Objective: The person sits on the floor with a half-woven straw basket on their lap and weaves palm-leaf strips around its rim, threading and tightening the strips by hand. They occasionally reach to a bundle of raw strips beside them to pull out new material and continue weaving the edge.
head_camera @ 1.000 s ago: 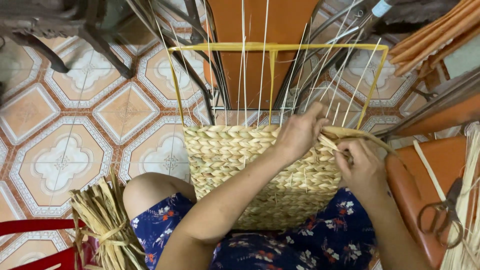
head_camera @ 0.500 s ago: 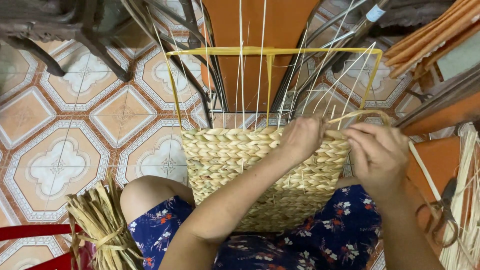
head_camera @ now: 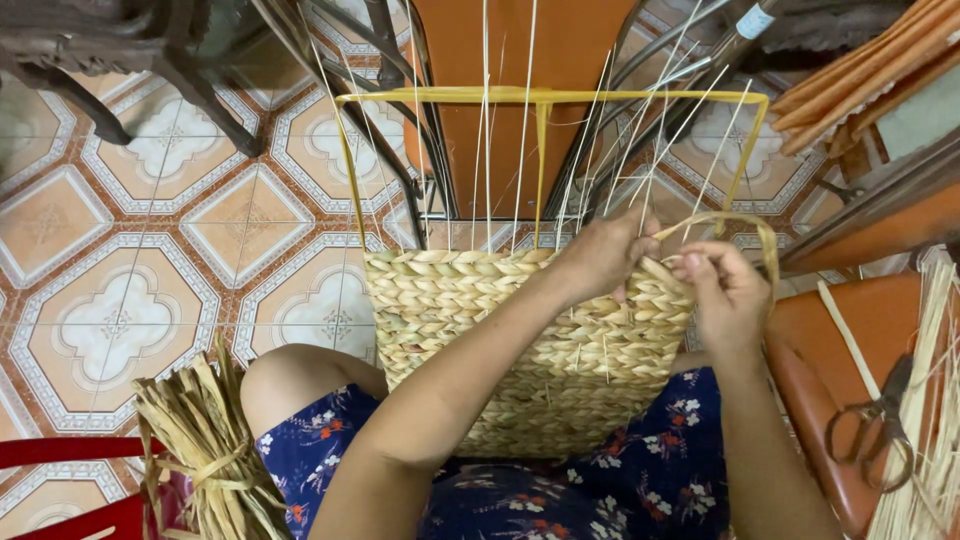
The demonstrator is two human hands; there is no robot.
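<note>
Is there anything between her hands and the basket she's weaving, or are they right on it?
Nothing visible stands between them. The left hand rests on the top edge of the woven basket, and the right hand pinches a straw strand that loops up beside the thin upright stakes. Both hands touch the work directly.

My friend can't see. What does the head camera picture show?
Two hands, left hand and right hand, weave a straw strand into a woven basket on a yellow frame, held on the person's lap above a tiled floor.
</note>
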